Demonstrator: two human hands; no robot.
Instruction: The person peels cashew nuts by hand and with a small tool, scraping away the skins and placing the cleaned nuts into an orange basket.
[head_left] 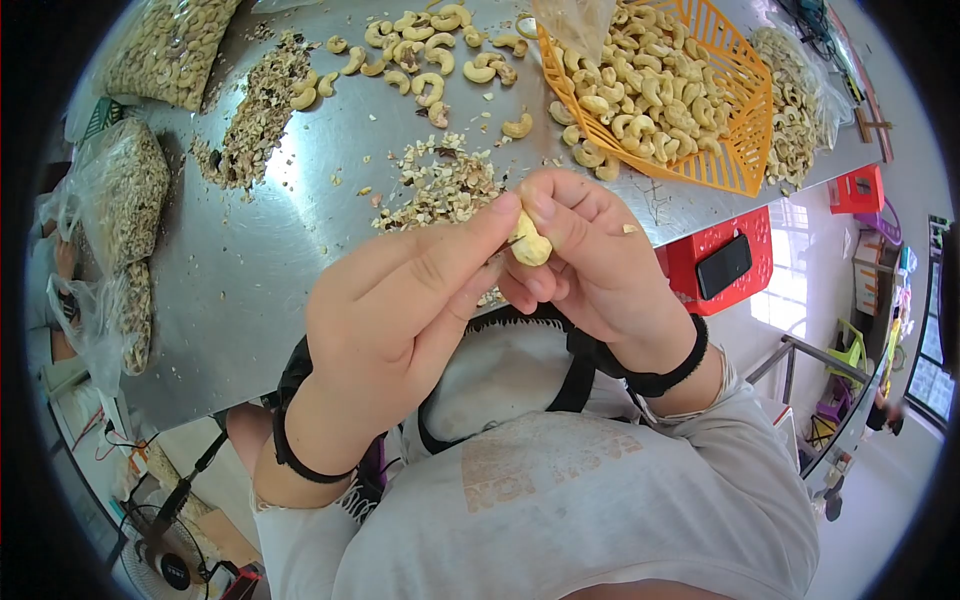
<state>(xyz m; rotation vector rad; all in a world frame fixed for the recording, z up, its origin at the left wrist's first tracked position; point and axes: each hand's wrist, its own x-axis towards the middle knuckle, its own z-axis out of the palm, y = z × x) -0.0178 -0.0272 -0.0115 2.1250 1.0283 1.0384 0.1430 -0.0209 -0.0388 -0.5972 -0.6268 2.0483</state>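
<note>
Both my hands meet in front of my chest, over the near edge of the metal table [240, 290]. A pale yellow cashew nut [532, 247] sits between them. My right hand [610, 250] is closed, its thumb and fingers pinching the nut from the right. From the left, my left hand [400, 300] is also closed, thumb and forefinger pressed against the nut's upper left side. A thin dark line shows at the nut beside the left fingertips; I cannot tell what it is. Just beyond my hands lies a pile of nut crumbs [440, 185], with loose cashews [430, 85] farther back.
An orange plastic basket [745, 150] heaped with cashews stands at the back right, beside a bag of cashews [790, 110]. Filled plastic bags [170, 50] line the left side. Below the table's right edge, a phone [724, 267] lies on a red stool [690, 270].
</note>
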